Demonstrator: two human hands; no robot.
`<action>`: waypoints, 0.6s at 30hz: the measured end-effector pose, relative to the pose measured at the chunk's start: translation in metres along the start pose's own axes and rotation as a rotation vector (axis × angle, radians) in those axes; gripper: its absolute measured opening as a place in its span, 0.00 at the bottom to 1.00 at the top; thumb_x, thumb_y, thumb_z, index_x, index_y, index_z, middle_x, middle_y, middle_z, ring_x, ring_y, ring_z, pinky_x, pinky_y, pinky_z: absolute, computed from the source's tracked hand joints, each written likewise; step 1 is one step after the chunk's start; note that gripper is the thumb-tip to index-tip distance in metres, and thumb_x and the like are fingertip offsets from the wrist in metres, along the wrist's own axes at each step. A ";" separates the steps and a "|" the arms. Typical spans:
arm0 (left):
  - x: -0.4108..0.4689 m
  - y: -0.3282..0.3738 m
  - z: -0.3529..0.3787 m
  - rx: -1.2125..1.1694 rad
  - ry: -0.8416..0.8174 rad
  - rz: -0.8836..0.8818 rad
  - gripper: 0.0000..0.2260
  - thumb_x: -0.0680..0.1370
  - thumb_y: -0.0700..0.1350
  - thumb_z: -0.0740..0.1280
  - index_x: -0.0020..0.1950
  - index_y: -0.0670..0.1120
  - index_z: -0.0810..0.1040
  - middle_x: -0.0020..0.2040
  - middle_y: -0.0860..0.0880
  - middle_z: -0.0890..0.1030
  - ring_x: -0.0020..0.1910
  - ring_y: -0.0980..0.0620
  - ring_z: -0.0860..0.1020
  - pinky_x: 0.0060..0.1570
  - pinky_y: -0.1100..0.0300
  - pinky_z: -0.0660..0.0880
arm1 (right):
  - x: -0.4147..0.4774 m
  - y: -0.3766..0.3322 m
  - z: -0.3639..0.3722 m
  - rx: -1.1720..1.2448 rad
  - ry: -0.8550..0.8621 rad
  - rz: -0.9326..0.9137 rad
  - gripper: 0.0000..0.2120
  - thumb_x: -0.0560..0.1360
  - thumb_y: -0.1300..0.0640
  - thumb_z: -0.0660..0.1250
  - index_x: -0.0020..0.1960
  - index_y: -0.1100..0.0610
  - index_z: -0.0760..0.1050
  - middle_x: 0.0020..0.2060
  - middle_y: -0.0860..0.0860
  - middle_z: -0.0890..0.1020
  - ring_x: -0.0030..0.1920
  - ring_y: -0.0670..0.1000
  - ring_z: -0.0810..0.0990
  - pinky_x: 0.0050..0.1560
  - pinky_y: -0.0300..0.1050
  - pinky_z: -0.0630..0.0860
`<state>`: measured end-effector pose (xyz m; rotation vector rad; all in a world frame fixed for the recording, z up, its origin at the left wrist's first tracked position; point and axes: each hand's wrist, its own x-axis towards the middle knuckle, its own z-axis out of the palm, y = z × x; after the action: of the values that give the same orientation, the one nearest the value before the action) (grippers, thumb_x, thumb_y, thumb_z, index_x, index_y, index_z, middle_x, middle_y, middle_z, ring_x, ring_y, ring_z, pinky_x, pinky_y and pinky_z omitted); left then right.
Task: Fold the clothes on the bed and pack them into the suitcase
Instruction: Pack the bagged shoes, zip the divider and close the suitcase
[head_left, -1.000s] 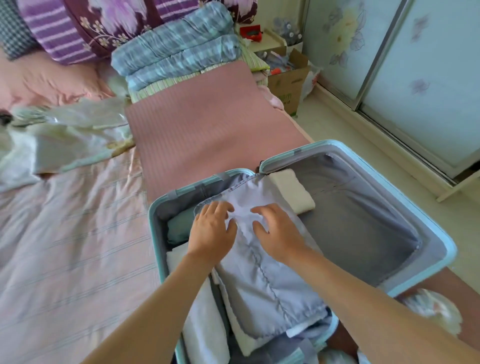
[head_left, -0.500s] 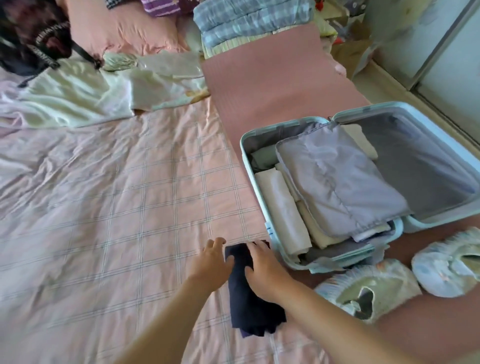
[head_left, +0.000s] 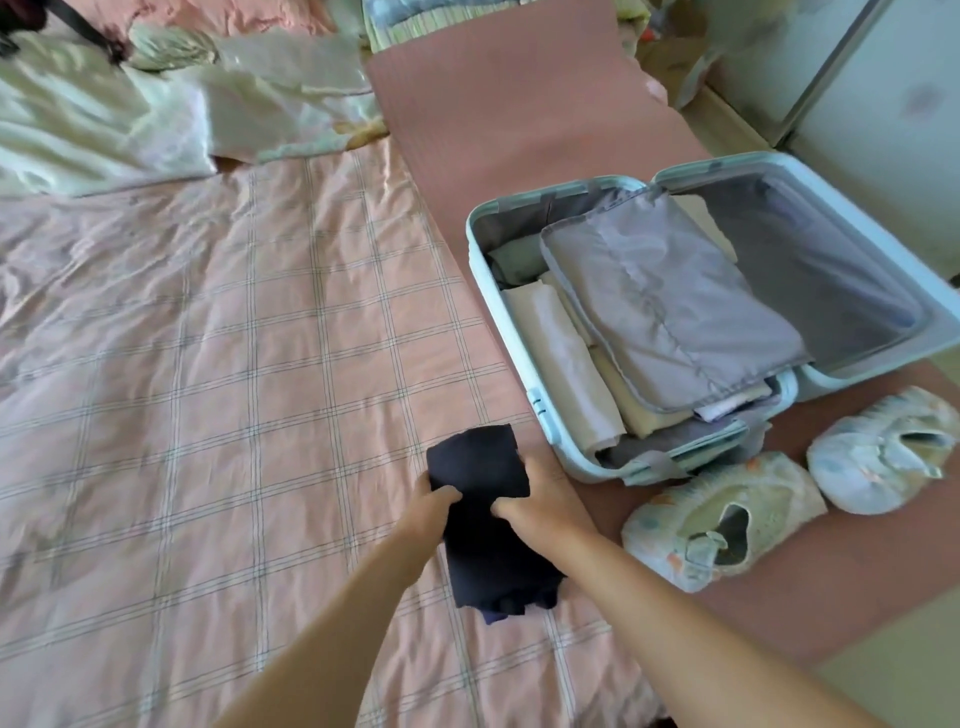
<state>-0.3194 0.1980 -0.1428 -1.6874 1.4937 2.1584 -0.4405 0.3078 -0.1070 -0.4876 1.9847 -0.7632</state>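
Head view is showing the left hand (head_left: 431, 503) and right hand (head_left: 540, 493) pinching a folded navy garment (head_left: 475, 465) on the bed (head_left: 208, 364), not yet packed, while folded clothes (head_left: 563, 358) are partly filling the open suitcase (head_left: 537, 402).

the suitcase (head_left: 476, 270) lies open on the mat (head_left: 519, 104). in its left half, folded clothes (head_left: 561, 358) lie under the divider flap (head_left: 665, 306). 2 slippers (head_left: 722, 514) lie just in front of the suitcase, to the right. the folded garment (head_left: 475, 467) lies on the sheet (head_left: 234, 364) just left of the suitcase's near corner, with your left hand (head_left: 431, 506) and right hand (head_left: 540, 499) at its sides. crumpled bedding (head_left: 104, 119) lies behind the suitcase, far left.
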 end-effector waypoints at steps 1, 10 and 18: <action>-0.004 0.004 -0.003 -0.044 0.015 0.004 0.14 0.80 0.39 0.59 0.65 0.47 0.69 0.53 0.45 0.77 0.48 0.50 0.75 0.43 0.55 0.74 | -0.002 -0.005 -0.001 0.040 -0.036 -0.027 0.21 0.74 0.56 0.69 0.59 0.37 0.68 0.51 0.40 0.79 0.48 0.34 0.74 0.42 0.30 0.70; -0.045 0.136 0.019 -0.197 -0.043 0.295 0.25 0.68 0.48 0.67 0.64 0.53 0.68 0.56 0.43 0.80 0.54 0.44 0.79 0.48 0.50 0.77 | 0.002 -0.072 -0.077 0.422 0.039 -0.300 0.25 0.74 0.62 0.73 0.63 0.40 0.72 0.53 0.40 0.84 0.54 0.40 0.82 0.53 0.37 0.77; -0.017 0.290 0.183 -0.171 -0.191 0.320 0.26 0.75 0.45 0.70 0.71 0.58 0.67 0.59 0.45 0.80 0.54 0.42 0.81 0.48 0.47 0.80 | 0.039 -0.084 -0.283 0.720 0.018 -0.328 0.23 0.75 0.58 0.74 0.67 0.48 0.73 0.59 0.50 0.83 0.58 0.52 0.83 0.60 0.53 0.80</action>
<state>-0.6015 0.1727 0.0506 -1.3051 1.6618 2.5889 -0.7029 0.3125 0.0342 -0.3653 1.5116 -1.6022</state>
